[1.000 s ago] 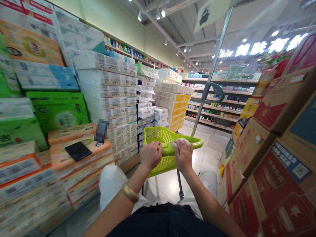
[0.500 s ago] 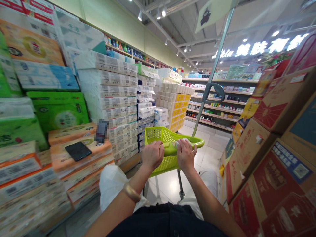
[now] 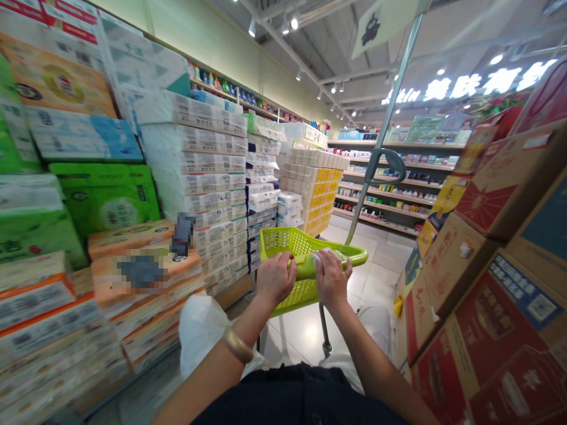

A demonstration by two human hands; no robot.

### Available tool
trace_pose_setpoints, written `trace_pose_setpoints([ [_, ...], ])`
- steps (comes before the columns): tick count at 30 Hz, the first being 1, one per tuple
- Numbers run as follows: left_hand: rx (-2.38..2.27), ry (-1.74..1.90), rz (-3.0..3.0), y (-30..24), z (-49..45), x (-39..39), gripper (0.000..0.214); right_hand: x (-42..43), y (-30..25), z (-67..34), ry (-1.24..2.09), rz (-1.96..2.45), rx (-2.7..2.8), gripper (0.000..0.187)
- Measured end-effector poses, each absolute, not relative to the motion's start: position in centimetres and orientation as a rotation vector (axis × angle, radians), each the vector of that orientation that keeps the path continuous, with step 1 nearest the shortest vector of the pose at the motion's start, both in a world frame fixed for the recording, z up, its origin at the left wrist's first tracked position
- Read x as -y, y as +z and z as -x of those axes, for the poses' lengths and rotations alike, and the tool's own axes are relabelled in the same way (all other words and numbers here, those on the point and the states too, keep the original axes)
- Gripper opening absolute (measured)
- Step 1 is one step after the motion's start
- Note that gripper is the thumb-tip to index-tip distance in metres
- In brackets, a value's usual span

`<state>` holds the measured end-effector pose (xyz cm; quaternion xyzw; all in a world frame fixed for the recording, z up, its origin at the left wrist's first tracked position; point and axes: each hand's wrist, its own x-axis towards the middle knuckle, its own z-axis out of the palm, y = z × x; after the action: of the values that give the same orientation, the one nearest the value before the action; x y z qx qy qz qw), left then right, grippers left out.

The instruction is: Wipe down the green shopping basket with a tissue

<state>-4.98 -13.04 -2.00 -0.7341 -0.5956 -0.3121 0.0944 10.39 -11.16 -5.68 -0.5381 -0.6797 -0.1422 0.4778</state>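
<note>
A lime-green shopping basket (image 3: 277, 242) with perforated sides sits on thin metal legs in front of my knees. My left hand (image 3: 277, 276) is closed around its near rim, on the left part. Farther right along the same rim, my right hand (image 3: 331, 277) presses a thin white tissue (image 3: 316, 258) against the plastic. Only an edge of the tissue shows; my fingers cover the rest. A short stretch of green rim lies between the two hands. The basket's inside is mostly hidden behind the rim and hands.
Tall stacks of wrapped tissue packs (image 3: 212, 177) rise on the left. Stacked cartons (image 3: 469, 254) line the right side. A metal pole (image 3: 384, 136) with a grey hook stands behind the basket. Stocked shelves (image 3: 398, 192) run across the back, beyond a tiled floor (image 3: 372, 251).
My right hand has shifted slightly left along the rim with the tissue. My left hand has moved a little to the right, so the gap between them is narrower.
</note>
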Motion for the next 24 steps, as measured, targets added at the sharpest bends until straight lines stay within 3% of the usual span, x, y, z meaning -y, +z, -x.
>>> trace_pose_setpoints([
  [8,1.788,-0.94,2.176,-2.1,5.0,13.1,0.027,12.8,-5.8,-8.2,-0.368,1.14,1.892,0.028],
  [17,1.766,-0.928,2.172,-2.2,4.9,13.0,0.024,10.0,-5.5,-11.8,-0.312,1.397,1.599,0.034],
  [24,1.813,-0.909,2.173,-2.0,5.2,13.1,0.026,11.8,-5.4,-8.9,-0.38,1.179,1.865,0.028],
])
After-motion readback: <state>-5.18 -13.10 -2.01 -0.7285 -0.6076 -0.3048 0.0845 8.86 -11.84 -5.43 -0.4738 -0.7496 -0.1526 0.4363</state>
